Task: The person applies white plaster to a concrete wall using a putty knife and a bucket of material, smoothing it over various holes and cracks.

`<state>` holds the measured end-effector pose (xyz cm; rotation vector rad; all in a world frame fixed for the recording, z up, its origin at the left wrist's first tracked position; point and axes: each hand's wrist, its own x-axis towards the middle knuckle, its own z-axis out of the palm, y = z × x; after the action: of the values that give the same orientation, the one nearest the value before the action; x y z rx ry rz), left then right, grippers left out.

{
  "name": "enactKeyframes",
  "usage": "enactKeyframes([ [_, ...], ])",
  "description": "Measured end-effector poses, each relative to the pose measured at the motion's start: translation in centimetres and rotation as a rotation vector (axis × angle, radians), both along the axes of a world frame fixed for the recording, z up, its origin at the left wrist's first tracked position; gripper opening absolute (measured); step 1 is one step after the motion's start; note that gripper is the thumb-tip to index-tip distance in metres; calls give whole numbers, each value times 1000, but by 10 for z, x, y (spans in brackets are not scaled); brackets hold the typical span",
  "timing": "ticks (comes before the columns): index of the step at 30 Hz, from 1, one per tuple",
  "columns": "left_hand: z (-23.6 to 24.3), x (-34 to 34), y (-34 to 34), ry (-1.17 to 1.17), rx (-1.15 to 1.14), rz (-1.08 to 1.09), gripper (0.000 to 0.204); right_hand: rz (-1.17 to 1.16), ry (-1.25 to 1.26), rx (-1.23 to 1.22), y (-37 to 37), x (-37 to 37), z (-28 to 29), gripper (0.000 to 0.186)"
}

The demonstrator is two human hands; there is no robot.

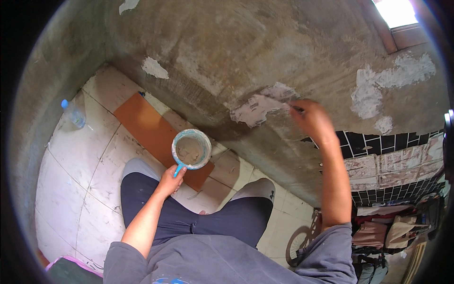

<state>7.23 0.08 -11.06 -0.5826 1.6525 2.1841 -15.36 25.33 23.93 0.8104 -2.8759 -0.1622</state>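
1. Spreading paste onto the wall seems to be the step in hand: the right hand (pixel 316 122), right of centre, is at the right end of a pale, ragged patch (pixel 257 110).
2. A dark sliver shows by its fingertips; whether they are clamped on a tool or merely drawn together, I can't make out.
3. The left hand (pixel 171 181), just below centre, is wrapped around the blue handle (pixel 178 170) of a pot (pixel 207 152), which holds grey paste (pixel 189 149).
4. The next move, I judge, calls for steady, flat pressure along the patch's uneven border, with the pot kept level.
5. The pot is above the brown board (pixel 147 122), near the wall's foot; swinging it up-right risks knocking its rim.
6. Bare wall above the patch leaves the right hand room; black-and-white tiling (pixel 362 144) lies near that forearm at right.
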Motion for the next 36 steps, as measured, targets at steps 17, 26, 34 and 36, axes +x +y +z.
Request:
enactKeyframes([
  [17, -2, 0, 0, 0, -16, -23, 36, -12, -44, -5, 18, 21, -30, 26],
  [26, -17, 4, -1, -18, -2, -10, 35, -40, 48, -155, 38, 45, 91, 26],
  [34, -20, -1, 4, 14, 25, -15, 36, -23, -45, -61, 40, 44, 11, 25],
  [36, -19, -1, 3, 6, 29, -14, 36, -85, -56, -41, 37, 39, -9, 26],
])
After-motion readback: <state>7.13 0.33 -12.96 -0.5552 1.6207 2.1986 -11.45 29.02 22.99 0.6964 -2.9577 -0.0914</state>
